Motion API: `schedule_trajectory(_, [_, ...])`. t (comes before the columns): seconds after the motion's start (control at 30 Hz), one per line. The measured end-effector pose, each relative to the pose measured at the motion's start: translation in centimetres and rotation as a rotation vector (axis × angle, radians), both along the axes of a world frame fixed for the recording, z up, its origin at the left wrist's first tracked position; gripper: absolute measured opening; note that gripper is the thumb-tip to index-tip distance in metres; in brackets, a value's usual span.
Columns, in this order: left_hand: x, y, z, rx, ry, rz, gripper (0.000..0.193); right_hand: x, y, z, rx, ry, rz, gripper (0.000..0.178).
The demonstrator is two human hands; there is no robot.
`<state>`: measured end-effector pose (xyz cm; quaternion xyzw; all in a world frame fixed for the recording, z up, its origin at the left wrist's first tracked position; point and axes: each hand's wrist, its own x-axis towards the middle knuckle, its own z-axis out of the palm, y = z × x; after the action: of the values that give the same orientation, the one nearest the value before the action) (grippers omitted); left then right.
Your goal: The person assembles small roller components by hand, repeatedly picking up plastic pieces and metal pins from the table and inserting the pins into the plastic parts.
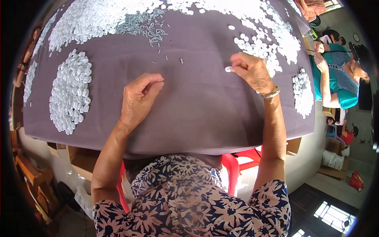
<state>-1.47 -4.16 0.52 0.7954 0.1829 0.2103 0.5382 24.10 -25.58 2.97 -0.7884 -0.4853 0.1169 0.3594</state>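
Over the middle of the cloth-covered table [189,126], my left hand [142,94] has its thumb and forefinger pinched together; anything between the tips is too small to make out. My right hand [254,73], a bracelet at its wrist, is curled with slightly blurred fingers. A small white oval plastic piece [228,69] shows at its thumb tip and seems pinched there. Just beyond that hand lie loose white oval pieces [258,45]. Small grey screws or pins [148,25] form a heap at the far side, and a few are strewn nearer to my left hand.
A large white heap [90,19] covers the far left, with a neater pile [72,93] on the near left. Another small pile [303,93] lies by the right edge. A person in teal [339,71] sits at right. Below are a red stool [241,162] and cardboard boxes [83,158].
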Motion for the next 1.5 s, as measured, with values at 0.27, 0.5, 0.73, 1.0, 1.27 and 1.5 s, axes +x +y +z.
schedule_trajectory(0.27, [0.0, 0.0, 0.1, 0.020, -0.014, -0.003, 0.010, 2.0, -2.9, 1.4, -0.115, -0.172, -0.237, 0.009])
schedule_trajectory(0.5, [-0.1, 0.0, 0.1, 0.005, -0.015, 0.006, 0.009, 0.9, -1.7, 0.4, -0.171, -0.108, -0.242, 0.009])
schedule_trajectory(0.73, [0.1, -0.2, 0.1, 0.001, -0.025, -0.003, 0.009, -2.1, 0.2, 0.4, -0.101, -0.226, -0.137, 0.005])
schedule_trajectory(1.0, [-0.3, 0.2, -0.6, -0.174, -0.192, 0.106, 0.021, -9.5, 9.7, 0.2, 0.382, 0.023, 0.160, 0.007])
schedule_trajectory(1.27, [-0.8, 1.0, -0.7, -0.194, -0.291, 0.144, 0.050, -11.6, 13.3, -1.1, 0.337, 0.536, 0.219, 0.004])
schedule_trajectory(1.5, [0.4, 0.1, -0.5, -0.265, -0.307, 0.138, 0.051, -11.4, 12.1, -0.9, 0.262, 0.924, 0.142, 0.005])
